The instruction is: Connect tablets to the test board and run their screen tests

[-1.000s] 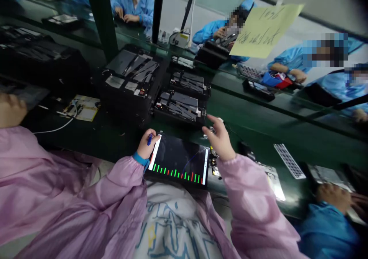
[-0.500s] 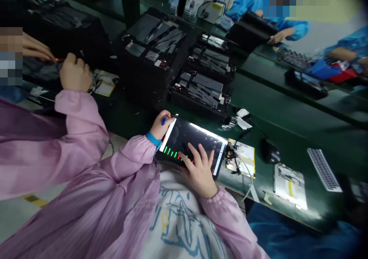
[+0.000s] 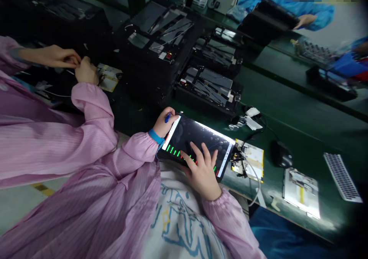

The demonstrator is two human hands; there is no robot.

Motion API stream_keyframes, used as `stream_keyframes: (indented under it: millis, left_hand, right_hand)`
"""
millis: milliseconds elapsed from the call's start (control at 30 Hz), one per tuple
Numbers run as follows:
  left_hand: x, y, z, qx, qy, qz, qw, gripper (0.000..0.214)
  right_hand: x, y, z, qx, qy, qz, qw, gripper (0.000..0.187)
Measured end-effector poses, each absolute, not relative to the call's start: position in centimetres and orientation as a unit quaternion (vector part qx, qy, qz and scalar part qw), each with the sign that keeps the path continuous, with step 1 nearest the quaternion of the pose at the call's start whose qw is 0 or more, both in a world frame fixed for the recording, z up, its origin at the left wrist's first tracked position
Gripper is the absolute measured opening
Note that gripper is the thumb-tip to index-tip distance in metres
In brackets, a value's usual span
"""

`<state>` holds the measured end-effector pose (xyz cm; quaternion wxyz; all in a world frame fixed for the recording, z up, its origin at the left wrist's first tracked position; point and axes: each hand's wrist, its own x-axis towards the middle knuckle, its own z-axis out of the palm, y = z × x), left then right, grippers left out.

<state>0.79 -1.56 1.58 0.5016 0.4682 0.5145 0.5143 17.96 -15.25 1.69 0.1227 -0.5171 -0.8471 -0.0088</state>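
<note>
Black rectangular tablet with lit screen (image 3: pixel 199 130): far half of the screen open from above; spread right grip (image 3: pixel 202 170) blocks the near half, left grip (image 3: pixel 165 124) the left edge
Far side: tall black tray stack (image 3: pixel 145 70) and lower black tray stack (image 3: pixel 204 103) wall it off
Left: co-worker's pink sleeve (image 3: pixel 96 104) stands in the way
Right: silver-white wired circuit board (image 3: pixel 255 157) just beside
Dark green bench (image 3: pixel 290 117): free lane beyond the black computer mouse (image 3: pixel 282 154), thin black cable (image 3: pixel 268 128) at its near side
</note>
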Motion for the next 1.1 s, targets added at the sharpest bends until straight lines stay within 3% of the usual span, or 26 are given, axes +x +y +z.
stream_keyframes:
  millis: [200,333,567,733,933,1100]
  left_hand:
    - [0.7,-1.5,1.3,0.462,0.509,0.525,0.501,0.016]
    - [0.7,-1.3,0.8,0.44,0.489,0.54,0.525,0.016]
    - [0.6,-1.2,0.5,0.411,0.471,0.555,0.549,0.015]
    - [0.5,-1.2,0.6,0.419,0.479,0.545,0.546,0.017]
    - [0.5,-1.4,0.7,0.412,0.489,0.544,0.543,0.02]
    - [0.7,-1.6,1.0,0.407,0.496,0.54,0.545,0.024]
  right_hand:
    - [18.0,-15.1,2.2,-0.501,-0.857,0.013,0.121,0.042]
    - [18.7,-13.2,3.4,-0.505,-0.844,0.031,0.179,0.057]
    - [16.4,-4.5,5.7,-0.539,-0.822,0.026,0.183,0.043]
    - [14.4,-0.6,6.5,-0.523,-0.832,0.048,0.178,0.021]
    - [16.2,-2.8,7.3,-0.454,-0.86,0.04,0.228,0.017]
    - [20.6,-6.7,7.4,-0.426,-0.845,0.107,0.306,0.009]
